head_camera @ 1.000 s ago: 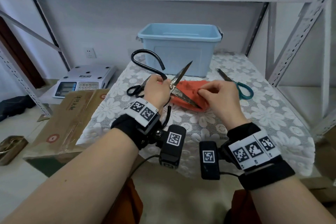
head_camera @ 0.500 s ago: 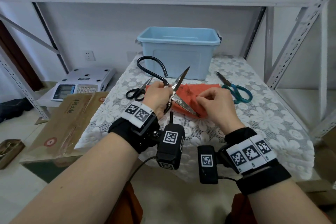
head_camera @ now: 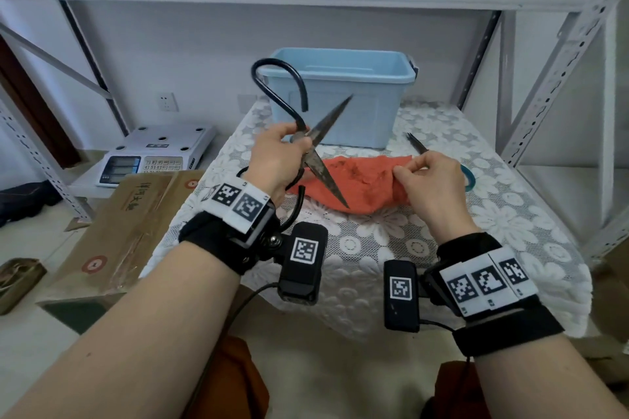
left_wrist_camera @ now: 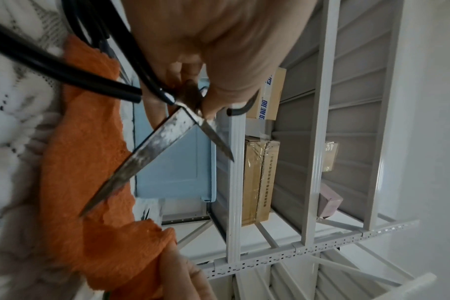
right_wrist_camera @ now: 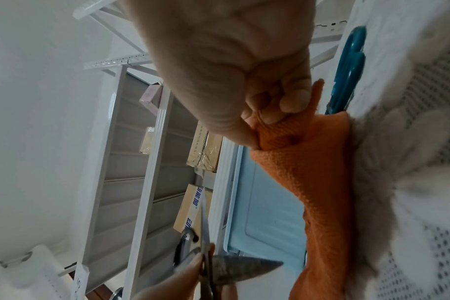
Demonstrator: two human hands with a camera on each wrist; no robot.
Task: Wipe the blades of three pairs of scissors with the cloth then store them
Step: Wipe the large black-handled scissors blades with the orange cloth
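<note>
My left hand [head_camera: 299, 143] grips the big black-handled scissors [head_camera: 326, 177] near the pivot and holds them above the table with the blades spread wide. Their stained lower blade [left_wrist_camera: 152, 146] points down over the orange cloth [head_camera: 360, 180], and the upper blade points at the blue bin [head_camera: 340, 95]. At the cloth's [right_wrist_camera: 321, 182] right edge my right hand [head_camera: 405, 168] pinches a fold between thumb and fingers, clear of the blade. Teal-handled scissors [head_camera: 417, 143] lie on the table behind that hand. A black loop [head_camera: 241, 171] peeks out behind my left wrist.
A lace tablecloth [head_camera: 476, 214] covers the table. The open bin stands at the back centre. A white scale [head_camera: 153, 160] and a flattened cardboard box [head_camera: 129, 214] are at the left. Perforated shelf uprights [head_camera: 544, 95] rise at the right, with a shelf overhead.
My right hand has come off the lower blade and moved right, drawing the cloth's edge with it. My left hand has raised the open scissors a little.
</note>
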